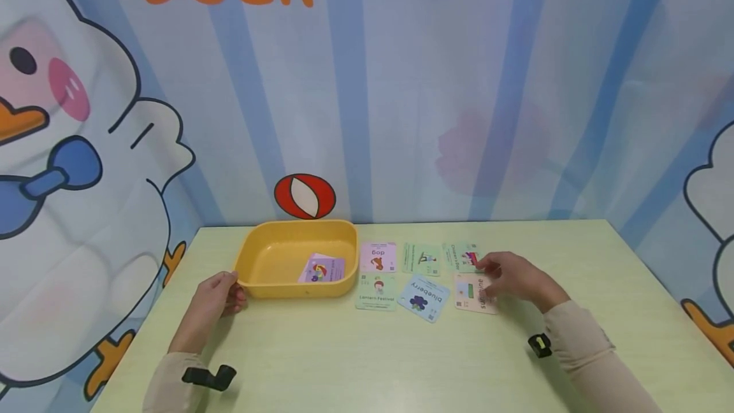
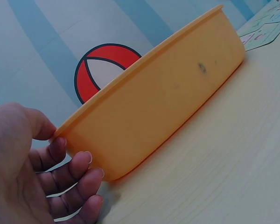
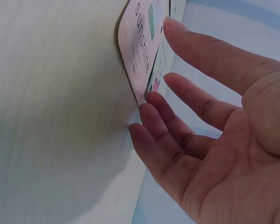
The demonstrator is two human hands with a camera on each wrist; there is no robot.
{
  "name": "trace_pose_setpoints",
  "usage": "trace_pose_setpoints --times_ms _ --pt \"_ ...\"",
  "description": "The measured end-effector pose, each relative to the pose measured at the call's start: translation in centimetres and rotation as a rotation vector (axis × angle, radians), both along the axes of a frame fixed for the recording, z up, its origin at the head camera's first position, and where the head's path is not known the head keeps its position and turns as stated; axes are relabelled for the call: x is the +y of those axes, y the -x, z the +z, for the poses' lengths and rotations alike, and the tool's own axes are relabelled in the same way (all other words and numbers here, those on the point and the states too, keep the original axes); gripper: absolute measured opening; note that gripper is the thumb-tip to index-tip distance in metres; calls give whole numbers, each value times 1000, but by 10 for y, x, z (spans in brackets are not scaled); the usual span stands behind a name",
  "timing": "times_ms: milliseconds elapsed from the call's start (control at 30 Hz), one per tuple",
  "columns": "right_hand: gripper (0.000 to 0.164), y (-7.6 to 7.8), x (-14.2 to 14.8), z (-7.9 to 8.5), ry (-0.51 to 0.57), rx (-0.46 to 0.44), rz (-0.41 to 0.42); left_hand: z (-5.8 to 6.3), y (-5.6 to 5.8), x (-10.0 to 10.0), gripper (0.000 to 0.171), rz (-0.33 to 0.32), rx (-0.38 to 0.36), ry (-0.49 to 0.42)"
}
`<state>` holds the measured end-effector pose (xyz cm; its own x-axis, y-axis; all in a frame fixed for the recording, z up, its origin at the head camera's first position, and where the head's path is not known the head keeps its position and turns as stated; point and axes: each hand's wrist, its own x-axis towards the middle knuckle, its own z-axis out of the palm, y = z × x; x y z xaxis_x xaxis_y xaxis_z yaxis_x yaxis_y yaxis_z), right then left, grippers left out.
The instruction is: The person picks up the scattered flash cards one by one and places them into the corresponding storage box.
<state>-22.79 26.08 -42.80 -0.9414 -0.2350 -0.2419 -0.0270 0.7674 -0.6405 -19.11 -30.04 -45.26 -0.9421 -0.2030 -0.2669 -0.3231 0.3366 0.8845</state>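
My left hand (image 1: 212, 300) pinches the rim of a yellow plastic tray (image 1: 252, 292) at its front left corner. In the left wrist view the thumb and index finger meet at that rim, and the other fingers (image 2: 79, 184) curl loosely beside the wall. Over the right end of two rows of picture cards is my right hand (image 1: 518, 279), thumb and fingers spread apart. It partly covers the pink "sunshine" card (image 1: 467, 298); in the right wrist view the fingertips are right at the edge of this card (image 3: 139, 46). Behind it lies a green card (image 1: 455, 257) with a red picture.
Left of the sunshine card are a blueberry card (image 1: 424, 298), a Lantern Festival card (image 1: 375, 292), a purple dog card (image 1: 378, 257) and another green card (image 1: 421, 260). Purple cards (image 1: 323, 269) lie inside the tray. A printed cloth (image 1: 395, 81) hangs behind the table (image 1: 367, 362).
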Motion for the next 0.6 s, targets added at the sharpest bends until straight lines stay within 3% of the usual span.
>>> trace_pose_setpoints --times_ms 133,300,600 --pt "62 1 -1 -4 -58 -9 -4 1 0 0 42 0 -4 5" --pt "55 1 -1 -9 -127 23 11 1 0 0 41 2 0 9" --pt "53 0 -3 -8 -141 37 18 -2 1 0 40 7 7 10"
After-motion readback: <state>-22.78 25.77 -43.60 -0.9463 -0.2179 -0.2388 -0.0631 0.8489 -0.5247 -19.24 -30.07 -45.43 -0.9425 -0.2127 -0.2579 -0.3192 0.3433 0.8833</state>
